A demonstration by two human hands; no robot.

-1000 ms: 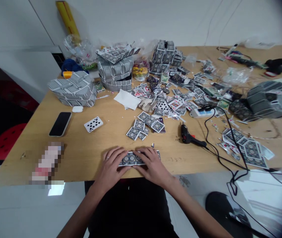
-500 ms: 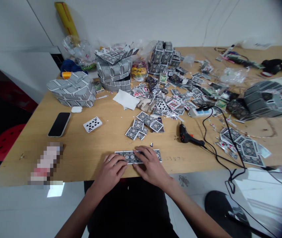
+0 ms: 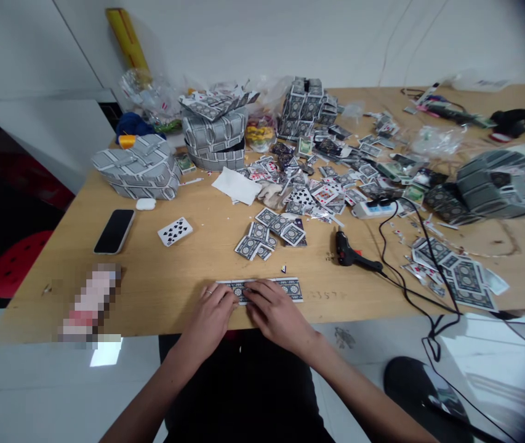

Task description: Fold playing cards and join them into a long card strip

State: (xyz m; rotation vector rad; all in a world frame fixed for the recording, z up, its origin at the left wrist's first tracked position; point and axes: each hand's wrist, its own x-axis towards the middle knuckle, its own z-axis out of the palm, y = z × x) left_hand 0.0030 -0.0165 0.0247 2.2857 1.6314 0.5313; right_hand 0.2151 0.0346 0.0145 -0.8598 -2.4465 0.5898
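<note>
A long flat strip of patterned playing cards (image 3: pixel 292 289) lies along the front edge of the wooden table (image 3: pixel 151 289). My left hand (image 3: pixel 213 314) is closed on the strip's left end, its fingers pressed together. Just beside it, my right hand (image 3: pixel 276 311) lies over the strip's middle, with the fingers bent onto it and the thumb near the front edge. Beyond the hands sits a small cluster of patterned cards (image 3: pixel 248 246). A black glue gun (image 3: pixel 357 259) rests to the right.
A phone (image 3: pixel 114 231) and a card stack (image 3: pixel 175 231) are at the left. Woven card baskets (image 3: pixel 140 169) stand at the back, with loose cards (image 3: pixel 327 194) heaped beside them. A power strip (image 3: pixel 375 210) and black cables are at the right.
My left hand's fingers have drawn closer together on the strip, and my right hand has shifted slightly left along it. The whole view has moved a little.
</note>
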